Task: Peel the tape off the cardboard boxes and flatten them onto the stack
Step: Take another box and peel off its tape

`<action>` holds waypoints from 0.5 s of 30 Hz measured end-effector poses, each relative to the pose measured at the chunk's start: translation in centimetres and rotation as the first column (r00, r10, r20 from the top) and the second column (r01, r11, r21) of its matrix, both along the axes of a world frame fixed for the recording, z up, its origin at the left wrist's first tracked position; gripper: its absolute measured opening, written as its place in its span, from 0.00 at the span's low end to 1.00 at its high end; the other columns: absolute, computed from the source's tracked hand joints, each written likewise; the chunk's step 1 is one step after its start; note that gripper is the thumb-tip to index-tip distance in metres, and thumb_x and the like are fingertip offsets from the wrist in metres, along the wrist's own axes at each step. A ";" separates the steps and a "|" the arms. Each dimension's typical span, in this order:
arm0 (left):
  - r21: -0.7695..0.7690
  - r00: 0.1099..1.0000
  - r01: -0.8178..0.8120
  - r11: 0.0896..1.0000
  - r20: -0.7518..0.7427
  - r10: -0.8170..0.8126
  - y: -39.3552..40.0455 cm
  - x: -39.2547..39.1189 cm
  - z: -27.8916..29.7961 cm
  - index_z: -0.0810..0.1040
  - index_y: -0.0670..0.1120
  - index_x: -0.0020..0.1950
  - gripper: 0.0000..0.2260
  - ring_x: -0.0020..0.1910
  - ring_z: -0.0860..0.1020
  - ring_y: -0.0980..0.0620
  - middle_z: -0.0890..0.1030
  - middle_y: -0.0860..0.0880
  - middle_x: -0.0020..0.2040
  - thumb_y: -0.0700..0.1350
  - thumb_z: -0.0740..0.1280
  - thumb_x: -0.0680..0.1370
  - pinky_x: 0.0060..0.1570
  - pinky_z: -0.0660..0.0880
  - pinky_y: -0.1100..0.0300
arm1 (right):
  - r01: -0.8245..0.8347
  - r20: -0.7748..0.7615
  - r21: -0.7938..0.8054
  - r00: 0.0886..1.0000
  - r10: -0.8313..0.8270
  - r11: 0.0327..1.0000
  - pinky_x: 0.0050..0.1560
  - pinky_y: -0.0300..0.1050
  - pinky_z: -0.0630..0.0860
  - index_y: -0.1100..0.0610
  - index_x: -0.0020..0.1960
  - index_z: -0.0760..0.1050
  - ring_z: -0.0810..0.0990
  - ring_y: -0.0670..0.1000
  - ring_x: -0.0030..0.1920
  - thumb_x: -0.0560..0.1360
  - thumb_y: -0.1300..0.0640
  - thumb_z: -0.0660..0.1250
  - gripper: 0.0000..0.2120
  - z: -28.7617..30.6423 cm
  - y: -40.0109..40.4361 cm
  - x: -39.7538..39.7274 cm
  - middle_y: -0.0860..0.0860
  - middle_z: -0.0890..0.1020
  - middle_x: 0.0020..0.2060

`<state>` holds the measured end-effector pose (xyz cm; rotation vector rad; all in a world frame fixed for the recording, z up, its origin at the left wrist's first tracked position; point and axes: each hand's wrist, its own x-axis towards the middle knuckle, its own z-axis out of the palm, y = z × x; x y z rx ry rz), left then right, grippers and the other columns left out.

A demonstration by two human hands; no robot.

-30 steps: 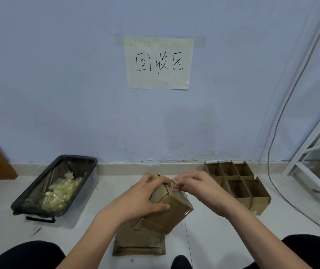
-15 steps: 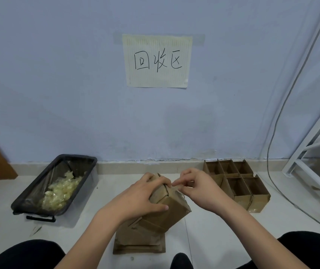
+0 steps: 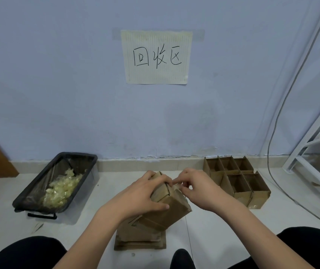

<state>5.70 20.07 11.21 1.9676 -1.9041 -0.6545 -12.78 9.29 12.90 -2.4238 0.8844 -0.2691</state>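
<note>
The left hand (image 3: 145,193) held a box (image 3: 166,208) while the right hand (image 3: 198,188) pinched its tape (image 3: 176,186); few flat ones lay stacked (image 3: 139,242) below, more boxes (image 3: 238,183) waited at right.

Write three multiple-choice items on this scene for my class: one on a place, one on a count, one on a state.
1. Where is the black bin?
A. left of the hands
B. right of the hands
C. on the shelf

2. How many handwritten characters are on the paper sign?
A. two
B. three
C. five

3. What is the left hand doing?
A. hanging idle
B. gripping the cardboard box
C. pressing the wall

Key: 1 A, it sits by the wall at left. 2 B, three characters show. 3 B, its fingers wrap the box while the right hand pinches tape.
</note>
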 end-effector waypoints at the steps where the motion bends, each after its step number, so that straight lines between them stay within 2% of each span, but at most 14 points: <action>1: -0.003 1.000 0.002 1.000 -0.004 -0.002 0.0 0.0 0.0 0.65 0.72 0.63 0.23 0.59 0.73 0.56 0.66 0.58 0.64 0.62 0.72 0.73 0.59 0.76 0.52 | 0.006 0.007 -0.001 1.000 -0.006 1.000 0.44 0.29 0.69 0.48 0.58 0.84 0.76 0.45 0.45 0.79 0.61 0.66 0.14 0.0 0.0 0.0 0.44 0.76 0.49; 6: 0.009 0.999 -0.001 1.000 -0.034 0.001 0.0 -0.3 0.0 0.65 0.74 0.63 0.24 0.60 0.73 0.55 0.66 0.61 0.63 0.62 0.72 0.72 0.59 0.77 0.50 | 0.069 0.086 0.067 0.993 -0.075 0.995 0.54 0.43 0.76 0.54 0.48 0.87 0.79 0.48 0.47 0.72 0.62 0.75 0.07 0.5 -0.5 0.0 0.45 0.78 0.48; 8: 0.011 0.999 -0.003 1.000 -0.054 0.003 0.0 -0.4 0.1 0.66 0.74 0.62 0.24 0.59 0.73 0.57 0.66 0.60 0.62 0.61 0.73 0.72 0.58 0.77 0.50 | 0.078 0.081 0.079 0.993 -0.085 0.994 0.55 0.43 0.76 0.55 0.47 0.88 0.80 0.48 0.48 0.71 0.61 0.77 0.06 0.8 -0.6 0.0 0.45 0.79 0.47; 11: 0.004 0.996 0.002 1.000 -0.090 -0.002 0.1 -0.4 0.5 0.66 0.72 0.60 0.23 0.56 0.73 0.60 0.67 0.59 0.61 0.59 0.74 0.72 0.56 0.75 0.56 | 0.078 0.115 0.114 0.989 -0.091 0.990 0.55 0.41 0.76 0.56 0.44 0.88 0.81 0.47 0.48 0.69 0.62 0.78 0.04 1.3 -0.6 0.0 0.47 0.82 0.46; 15: -0.006 0.995 -0.010 1.000 -0.104 0.009 0.3 0.0 0.9 0.66 0.70 0.60 0.23 0.49 0.73 0.60 0.67 0.58 0.59 0.59 0.75 0.72 0.46 0.72 0.61 | 0.102 0.160 0.151 0.979 -0.126 0.983 0.52 0.41 0.78 0.54 0.41 0.87 0.81 0.45 0.45 0.69 0.60 0.78 0.02 1.6 -0.6 -0.4 0.45 0.84 0.43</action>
